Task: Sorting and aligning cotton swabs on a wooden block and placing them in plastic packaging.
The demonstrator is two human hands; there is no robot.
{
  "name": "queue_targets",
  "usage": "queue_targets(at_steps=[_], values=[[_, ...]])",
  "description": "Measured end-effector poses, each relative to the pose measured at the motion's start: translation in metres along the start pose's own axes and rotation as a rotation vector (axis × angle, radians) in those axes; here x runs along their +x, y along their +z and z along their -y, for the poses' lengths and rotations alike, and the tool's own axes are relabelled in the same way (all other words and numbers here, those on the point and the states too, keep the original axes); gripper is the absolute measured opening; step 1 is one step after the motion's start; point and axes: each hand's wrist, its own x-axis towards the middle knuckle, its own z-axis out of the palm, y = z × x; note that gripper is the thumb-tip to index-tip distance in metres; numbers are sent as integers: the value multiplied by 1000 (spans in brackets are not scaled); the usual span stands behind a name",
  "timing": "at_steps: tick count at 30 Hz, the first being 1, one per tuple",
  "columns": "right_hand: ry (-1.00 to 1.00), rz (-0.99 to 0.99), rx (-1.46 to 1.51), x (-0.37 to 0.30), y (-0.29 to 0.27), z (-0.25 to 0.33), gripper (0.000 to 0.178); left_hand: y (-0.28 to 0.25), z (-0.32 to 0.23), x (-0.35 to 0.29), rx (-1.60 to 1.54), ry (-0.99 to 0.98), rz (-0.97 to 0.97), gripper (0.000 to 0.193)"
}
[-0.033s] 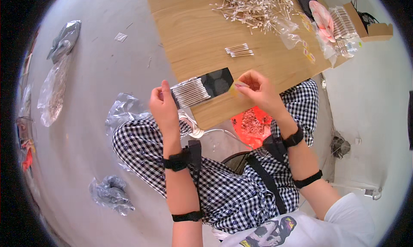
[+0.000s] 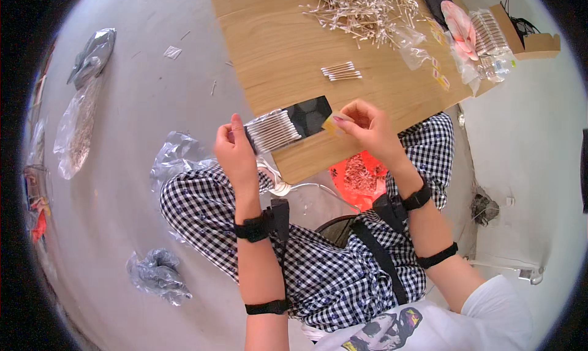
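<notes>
At the table's near corner, my left hand [image 2: 234, 152] is closed on the left end of a clear packet of cotton swabs [image 2: 274, 131], thumb on top. The swabs lie side by side in a row. A black card [image 2: 309, 115] with a faint hexagon pattern shows beyond the packet's right end; how the two are joined I cannot tell. My right hand [image 2: 370, 129] pinches a small yellow-and-white label [image 2: 334, 124] between thumb and forefinger, close to the card's right end. Farther back, several loose cotton swabs [image 2: 341, 72] lie in a small group.
A large heap of cotton swabs [image 2: 361, 11] covers the table's far side. Clear plastic bags [image 2: 411, 48], yellow labels [image 2: 440, 77] and filled packets [image 2: 488, 34] lie at the right. Below the table edge is a red bag of swabs [image 2: 360, 178]. Plastic bags [image 2: 158, 276] lie on the floor.
The yellow label in my right hand shows a little more plainly beside the black card's end. Both hands have barely shifted.
</notes>
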Motion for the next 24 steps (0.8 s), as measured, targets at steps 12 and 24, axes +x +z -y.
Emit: queue_targets(at_steps=[12,24], values=[[73,-64,273,11,41,31,23,25,2,-13,21,188,-256,40],[60,-70,242,19,49,23,25,27,-5,-17,9,146,-246,37]])
